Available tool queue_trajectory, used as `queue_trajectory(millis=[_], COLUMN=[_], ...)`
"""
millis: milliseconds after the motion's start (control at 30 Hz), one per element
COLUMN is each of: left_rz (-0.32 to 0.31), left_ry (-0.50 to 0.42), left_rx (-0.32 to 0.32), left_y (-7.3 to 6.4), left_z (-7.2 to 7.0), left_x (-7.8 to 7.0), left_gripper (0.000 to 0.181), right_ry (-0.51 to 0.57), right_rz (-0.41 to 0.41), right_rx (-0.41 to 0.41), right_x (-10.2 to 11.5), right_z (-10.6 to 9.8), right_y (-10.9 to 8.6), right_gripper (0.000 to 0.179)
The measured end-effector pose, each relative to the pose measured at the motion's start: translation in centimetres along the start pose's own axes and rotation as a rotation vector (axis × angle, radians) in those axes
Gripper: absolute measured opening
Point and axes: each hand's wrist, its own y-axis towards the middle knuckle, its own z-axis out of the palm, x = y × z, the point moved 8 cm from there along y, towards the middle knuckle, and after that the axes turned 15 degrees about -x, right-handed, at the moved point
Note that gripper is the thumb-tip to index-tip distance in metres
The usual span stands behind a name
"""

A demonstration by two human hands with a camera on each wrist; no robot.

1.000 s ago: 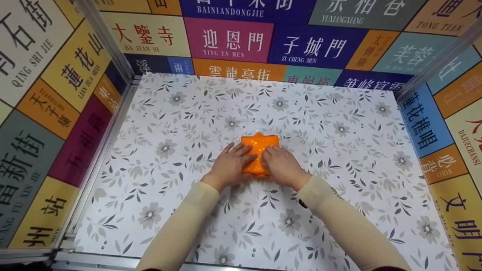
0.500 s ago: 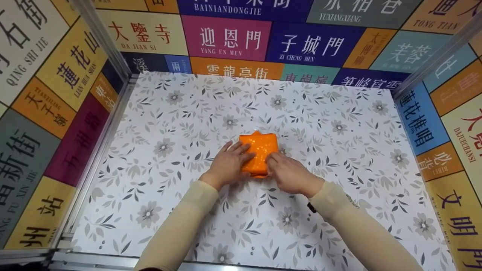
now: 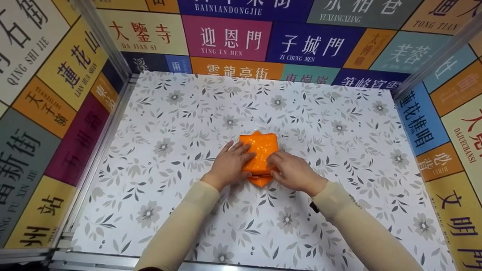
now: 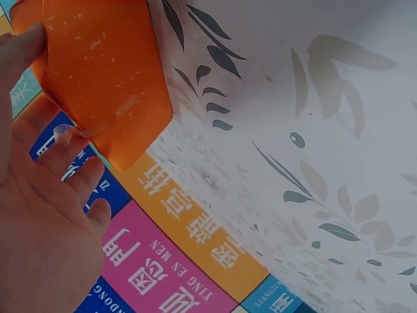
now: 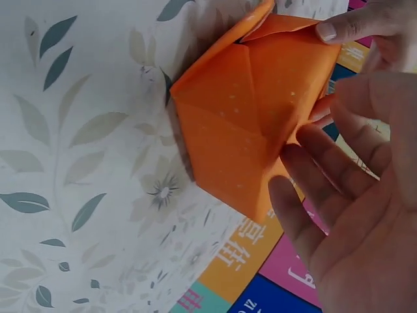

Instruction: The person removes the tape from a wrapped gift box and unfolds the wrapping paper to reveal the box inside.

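An orange folded-paper box with light flecks (image 3: 260, 148) sits mid-table. A pointed flap (image 3: 261, 182) sticks out at its near end, and a small point shows at the far end. My left hand (image 3: 229, 163) holds its left side, fingers over the top edge and thumb at the near corner. Along the right side, my right hand (image 3: 295, 171) touches the paper with loosely bent fingers. In the right wrist view, the box (image 5: 221, 124) shows creased faces and a lifted upper edge, with the left thumb pressing its far corner. The left wrist view shows one flat face of the box (image 4: 111, 78).
A white tabletop with grey leaves and flowers (image 3: 165, 210) lies under everything. Panels of coloured blocks with Chinese lettering (image 3: 226, 39) stand at the back and both sides, joined by metal posts (image 3: 109, 37). A metal rail (image 3: 94, 258) runs along the front edge.
The right hand has drawn back rightward from the box's top to its right side. The pointed near flap has come out into view. The left hand has stayed nearly still.
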Motion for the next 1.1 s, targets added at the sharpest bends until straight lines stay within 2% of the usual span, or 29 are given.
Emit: queue_trajectory(millis=[167,267,533,800,1100], left_rz=[0.004,0.003,-0.032,-0.087,-0.083], left_ry=[0.009,-0.008,-0.068,-0.119,-0.159], left_rx=[-0.001,-0.004,-0.027,0.005,-0.004], left_y=[-0.1,-0.3,-0.6,-0.9,-0.9], left_z=[0.0,0.1,-0.1,0.0,-0.3], left_x=[-0.2,-0.2,0.6,1.4,1.7], left_gripper=[0.067,0.071,0.091,0.103,0.109], right_ry=[-0.093,-0.107,-0.104,-0.103,-0.029], right_rz=[0.089,0.119,0.102,0.167,0.233], right_rx=[-0.034,-0.036,-0.039,-0.030,0.013], right_x=[-1.6,-2.1,-2.2,-3.0,-3.3], right_z=[0.6,1.0,1.6,1.9,2.0], right_y=[-0.3,-0.6,-0.8,-1.1,-1.4], right_gripper=[0.046,0.056,0.070,0.079,0.091])
